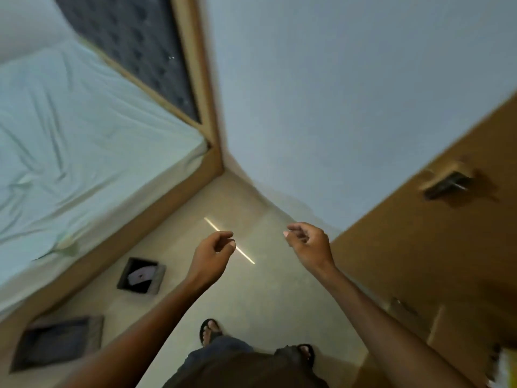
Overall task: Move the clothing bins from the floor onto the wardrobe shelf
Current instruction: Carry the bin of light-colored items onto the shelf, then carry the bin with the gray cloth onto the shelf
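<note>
Left hand (216,247), right hand (306,242) apart, loosely curled, empty; near bin (56,343), far bin (141,275) on floor (251,289) (beside bed (70,135))

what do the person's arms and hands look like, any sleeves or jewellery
Both arms are bare as far as the frame shows, no sleeves in view. The left hand and right hand wear no gloves; no watch, ring or bracelet shows, though the picture is a little blurred.

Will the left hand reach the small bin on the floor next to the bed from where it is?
Probably not yet. The left hand hangs empty in the air, well above the small bin on the floor. Nothing lies between them, so bending down should do it.
</note>
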`<state>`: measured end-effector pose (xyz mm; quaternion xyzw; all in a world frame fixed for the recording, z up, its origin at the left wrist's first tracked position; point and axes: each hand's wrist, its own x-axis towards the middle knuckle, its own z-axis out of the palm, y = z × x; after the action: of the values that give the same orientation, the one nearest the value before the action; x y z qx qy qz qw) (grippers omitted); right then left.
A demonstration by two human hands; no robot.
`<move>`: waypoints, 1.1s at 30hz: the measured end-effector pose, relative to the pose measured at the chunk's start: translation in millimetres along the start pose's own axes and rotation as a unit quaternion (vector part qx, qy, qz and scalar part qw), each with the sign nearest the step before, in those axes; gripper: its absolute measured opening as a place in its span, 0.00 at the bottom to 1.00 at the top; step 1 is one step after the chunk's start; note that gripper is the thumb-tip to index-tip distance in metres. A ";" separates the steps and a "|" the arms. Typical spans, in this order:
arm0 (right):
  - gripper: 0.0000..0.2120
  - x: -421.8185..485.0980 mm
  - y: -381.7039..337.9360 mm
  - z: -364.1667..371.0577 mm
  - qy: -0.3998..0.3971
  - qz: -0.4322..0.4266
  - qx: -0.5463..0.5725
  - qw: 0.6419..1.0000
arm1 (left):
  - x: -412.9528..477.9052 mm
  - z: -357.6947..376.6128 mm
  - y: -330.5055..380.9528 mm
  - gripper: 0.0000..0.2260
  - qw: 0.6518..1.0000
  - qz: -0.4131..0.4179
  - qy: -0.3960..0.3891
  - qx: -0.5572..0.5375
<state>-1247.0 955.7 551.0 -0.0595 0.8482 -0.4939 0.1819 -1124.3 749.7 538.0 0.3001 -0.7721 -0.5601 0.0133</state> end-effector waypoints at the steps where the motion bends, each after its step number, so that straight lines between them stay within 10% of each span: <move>1: 0.07 2.7 -10.8 21.7 -0.019 -0.009 -0.004 1.000 | -0.1 -20.2 -10.5 0.12 1.000 -0.013 0.015 -0.009; 11: 0.07 21.6 -124.3 258.1 -0.253 -0.108 -0.063 0.959 | -25.7 -214.6 -117.2 0.12 0.962 -0.131 0.232 -0.058; 22: 0.08 -2.2 -194.0 475.6 -0.524 -0.196 -0.167 0.812 | -91.5 -310.7 -193.9 0.13 0.835 -0.284 0.438 -0.175; 33: 0.10 -111.3 -195.9 675.3 -0.624 -0.247 -0.268 0.692 | -167.5 -399.7 -327.4 0.13 0.724 -0.348 0.524 -0.285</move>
<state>-911.2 336.8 446.0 -0.6074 0.5907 -0.1221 0.5170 -697.6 424.3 453.9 0.7751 -0.2877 -0.4727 0.3050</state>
